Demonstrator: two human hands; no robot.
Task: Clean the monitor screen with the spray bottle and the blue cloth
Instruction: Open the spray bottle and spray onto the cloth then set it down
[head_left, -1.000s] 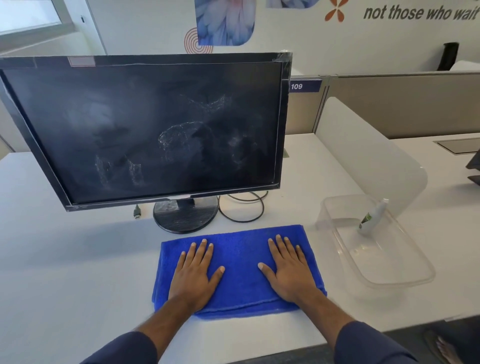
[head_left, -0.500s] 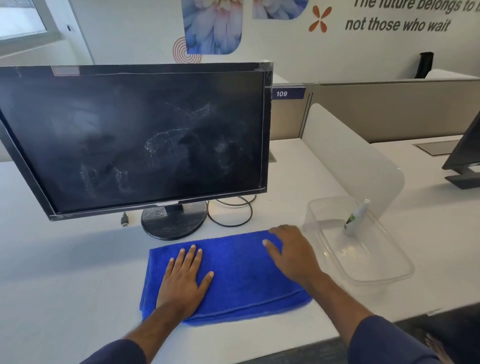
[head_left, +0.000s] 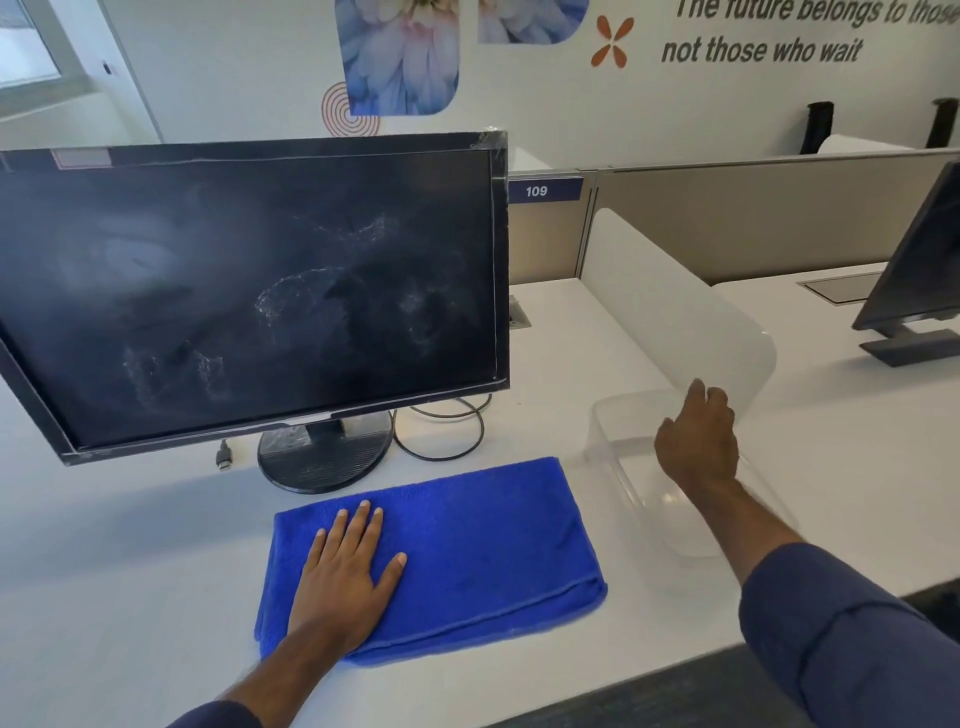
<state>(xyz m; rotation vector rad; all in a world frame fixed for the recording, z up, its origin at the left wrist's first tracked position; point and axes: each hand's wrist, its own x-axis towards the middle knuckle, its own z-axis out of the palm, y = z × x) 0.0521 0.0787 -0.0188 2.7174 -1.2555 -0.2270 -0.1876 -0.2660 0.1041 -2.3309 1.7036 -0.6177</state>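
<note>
A: Start at the left. What stands there?

B: The monitor (head_left: 249, 296), dark and switched off, on a round black stand (head_left: 324, 452) on the white desk (head_left: 104, 571). The monitor screen (head_left: 260, 291) carries pale smears and dried streaks near its middle and lower left. A loose cable plug (head_left: 224, 460) lies beside the stand, and a looped black cable (head_left: 441, 431) lies just right of it.

A: And the cloth?

B: The blue cloth (head_left: 483, 551) lies folded flat on the desk, in front of the stand. The left hand (head_left: 345, 577) rests palm down on its left half, fingers straight and slightly spread, thumb out to the right, gripping nothing. The forearm runs back to a dark blue sleeve (head_left: 218, 717).

A: The right hand?

B: The right hand (head_left: 698, 441) is stretched forward over the clear plastic container (head_left: 613, 441), right of the cloth, back of the hand toward the camera. Its fingers curl downward at the far end of the container; what they touch or hold, I cannot tell.

A: The spray bottle?

B: Not visible; the hand covers that part of the container.

A: Further right?

B: A frosted curved divider (head_left: 675, 312) stands behind the container, and a second monitor (head_left: 919, 275) sits at the edge.
</note>
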